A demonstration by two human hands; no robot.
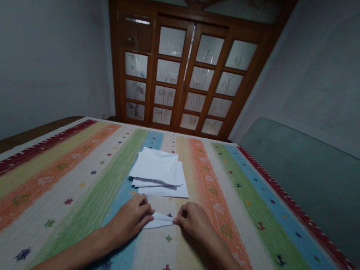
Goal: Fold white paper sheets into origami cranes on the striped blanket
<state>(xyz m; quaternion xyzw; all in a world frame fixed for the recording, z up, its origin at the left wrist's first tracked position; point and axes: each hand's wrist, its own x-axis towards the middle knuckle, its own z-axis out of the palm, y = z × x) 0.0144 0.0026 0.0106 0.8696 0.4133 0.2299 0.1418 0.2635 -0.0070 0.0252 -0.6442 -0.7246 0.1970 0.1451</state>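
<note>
A narrow folded sheet of white paper [161, 221] stretches between my two hands, low over the striped cloth. My left hand [134, 215] pinches its left end with thumb and fingers closed. At the paper's pointed right end, the fingertips of my right hand [192, 219] are closed on it. Just beyond my hands lies a loose stack of white paper sheets [157, 166], its layers slightly askew. My fingers hide both ends of the folded paper.
A striped, patterned cloth [82, 201] covers the bed-like surface. Along the right side stands a pale green panel [299, 164] against the wall. Wooden doors with glass panes [185, 76] are at the far end.
</note>
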